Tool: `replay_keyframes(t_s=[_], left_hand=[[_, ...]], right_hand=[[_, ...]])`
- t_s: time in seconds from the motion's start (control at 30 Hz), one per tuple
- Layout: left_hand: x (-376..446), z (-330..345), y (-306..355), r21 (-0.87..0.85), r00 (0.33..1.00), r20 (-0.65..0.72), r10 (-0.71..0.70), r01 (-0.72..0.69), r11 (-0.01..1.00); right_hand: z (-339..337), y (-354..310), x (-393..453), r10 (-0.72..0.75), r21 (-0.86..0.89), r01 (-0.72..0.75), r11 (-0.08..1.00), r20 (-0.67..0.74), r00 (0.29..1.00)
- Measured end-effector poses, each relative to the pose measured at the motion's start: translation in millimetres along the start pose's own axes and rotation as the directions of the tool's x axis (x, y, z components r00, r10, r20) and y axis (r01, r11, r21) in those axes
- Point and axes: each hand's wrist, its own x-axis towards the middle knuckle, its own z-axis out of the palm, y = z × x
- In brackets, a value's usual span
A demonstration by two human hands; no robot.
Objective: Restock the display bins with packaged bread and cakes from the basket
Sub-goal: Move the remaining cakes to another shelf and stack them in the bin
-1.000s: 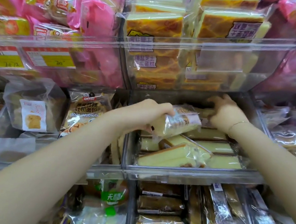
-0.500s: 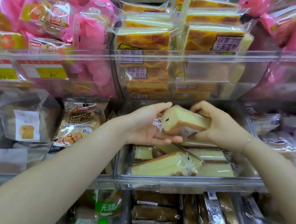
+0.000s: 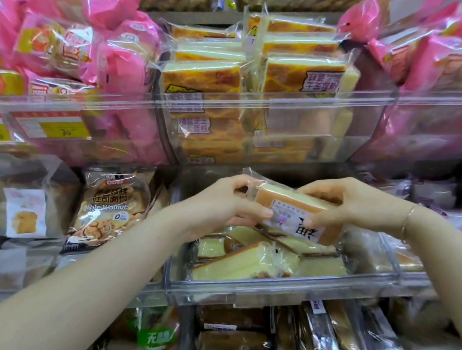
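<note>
**Cake pack held over the middle bin**

Both hands hold one wrapped cake slice (image 3: pixel 292 212) above the clear bin (image 3: pixel 267 294) on the middle shelf: the left hand (image 3: pixel 226 203) pinches its left end, the right hand (image 3: pixel 346 204) grips its right end. No basket is in view. To do this well, lower the pack flat, label up, onto the slices (image 3: pixel 242 261) already lying there, and let go only once it rests. The upper bin's front wall (image 3: pixel 261 114) hangs close overhead, leaving little room; more open space seems to lie toward the bin's back and right edge.
</note>
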Motion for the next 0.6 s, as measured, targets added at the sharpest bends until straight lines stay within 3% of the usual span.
replay_keyframes(t_s=[0.13,0.2,0.27,0.37,0.43,0.5,0.53,0.6], left_hand=[[5,8,-1,0.209,0.990,-0.119,0.076,-0.050,0.977],[6,12,2,0.333,0.961,-0.178,0.211,-0.142,0.932],[6,18,3,0.332,0.921,-0.180,0.346,-0.274,0.902],[7,22,0,0.236,0.869,-0.211,0.447,-0.399,0.886],[7,20,-3,0.320,0.873,-0.219,0.435,-0.357,0.878],[8,19,-8,0.417,0.907,-0.182,0.379,-0.278,0.865],[9,18,-10,0.453,0.915,-0.162,0.371,-0.265,0.851],[12,15,-8,0.514,0.911,-0.143,0.388,-0.267,0.815]], right_hand=[[3,-5,6,0.063,-0.160,-0.085,0.983,-0.137,0.988],[10,-8,7,0.041,-0.350,-0.104,0.931,-0.183,0.982],[17,-11,9,-0.043,-0.442,-0.062,0.895,-0.225,0.973],[23,-11,8,-0.078,-0.158,0.029,0.987,-0.308,0.948],[23,-8,6,-0.062,0.200,0.147,0.969,-0.377,0.924],[27,0,6,-0.029,0.634,0.257,0.729,-0.347,0.937],[30,4,6,-0.023,0.758,0.254,0.600,-0.302,0.953],[31,8,5,-0.038,0.809,0.244,0.535,-0.265,0.964]])
